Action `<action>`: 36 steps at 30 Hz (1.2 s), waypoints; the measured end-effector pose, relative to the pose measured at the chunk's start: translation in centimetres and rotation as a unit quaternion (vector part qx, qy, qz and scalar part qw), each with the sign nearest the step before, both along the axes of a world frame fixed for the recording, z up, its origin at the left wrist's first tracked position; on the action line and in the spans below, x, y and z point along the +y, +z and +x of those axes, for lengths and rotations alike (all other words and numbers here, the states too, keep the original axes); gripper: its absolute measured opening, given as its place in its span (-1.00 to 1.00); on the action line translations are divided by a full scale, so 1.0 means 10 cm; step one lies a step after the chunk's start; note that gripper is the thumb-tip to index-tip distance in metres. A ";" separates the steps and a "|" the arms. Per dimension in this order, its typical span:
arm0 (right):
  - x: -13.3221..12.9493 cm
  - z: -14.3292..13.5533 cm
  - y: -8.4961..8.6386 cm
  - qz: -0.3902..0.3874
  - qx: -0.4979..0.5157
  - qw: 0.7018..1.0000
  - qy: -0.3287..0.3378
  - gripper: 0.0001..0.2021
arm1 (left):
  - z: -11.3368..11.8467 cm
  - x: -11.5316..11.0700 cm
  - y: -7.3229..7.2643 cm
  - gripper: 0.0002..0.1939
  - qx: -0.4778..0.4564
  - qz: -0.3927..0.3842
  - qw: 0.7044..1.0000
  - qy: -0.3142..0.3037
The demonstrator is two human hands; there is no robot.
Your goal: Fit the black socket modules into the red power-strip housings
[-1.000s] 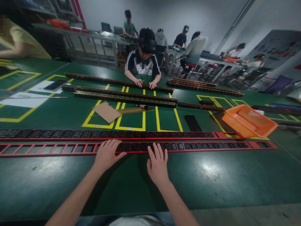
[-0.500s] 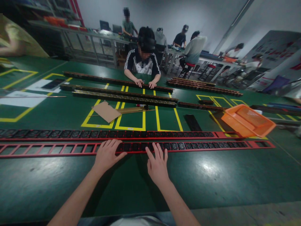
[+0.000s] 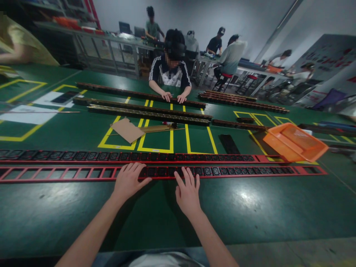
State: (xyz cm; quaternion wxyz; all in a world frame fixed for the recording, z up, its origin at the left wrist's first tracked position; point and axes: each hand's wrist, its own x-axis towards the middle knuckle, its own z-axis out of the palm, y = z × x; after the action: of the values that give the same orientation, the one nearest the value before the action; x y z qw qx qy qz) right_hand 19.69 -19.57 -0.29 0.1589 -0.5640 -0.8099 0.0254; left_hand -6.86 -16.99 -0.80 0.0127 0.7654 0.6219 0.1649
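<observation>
In the head view, a long red frame (image 3: 310, 171) lies across the green table before me. Black sockets (image 3: 230, 171) sit in its right part, while the openings (image 3: 58, 173) on its left show bare table through them. My left hand (image 3: 129, 181) rests on this frame where the sockets begin, fingers across it and thumb stretched out to the right. My right hand (image 3: 187, 191) lies on the sockets farther right, its fingers spread. Just behind lies a second red frame (image 3: 258, 158) with a row of black sockets. Parts of the near frame are hidden under my hands.
An orange tray (image 3: 296, 142) stands at the right. Beyond the frames lie cardboard (image 3: 127, 129), a black flat piece (image 3: 229, 144) and long dark rails (image 3: 150, 115). Across the table a co-worker (image 3: 171, 70) has both hands on another rail (image 3: 119, 90).
The view has shifted very slightly. Both my hands stay at the same places on the near red frame.
</observation>
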 end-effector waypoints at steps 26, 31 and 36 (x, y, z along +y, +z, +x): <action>0.01 0.01 -0.03 -0.006 -0.003 1.000 -0.005 -0.44 | 0.00 0.00 0.00 -0.52 -0.006 0.015 1.000 0.003; 0.01 0.01 -0.03 -0.006 -0.003 1.000 -0.008 -0.43 | 0.00 0.00 0.00 -0.50 0.009 0.014 1.000 0.001; 0.01 0.01 -0.02 -0.006 0.001 1.000 -0.005 -0.46 | 0.00 0.00 -0.01 -0.50 0.008 0.016 1.000 -0.001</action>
State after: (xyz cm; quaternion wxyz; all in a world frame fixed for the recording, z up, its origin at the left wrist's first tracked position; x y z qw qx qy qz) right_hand 19.79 -19.49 -0.49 0.1568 -0.5687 -0.8069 0.0304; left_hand -6.90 -16.95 -0.91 -0.0042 0.7672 0.6188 0.1691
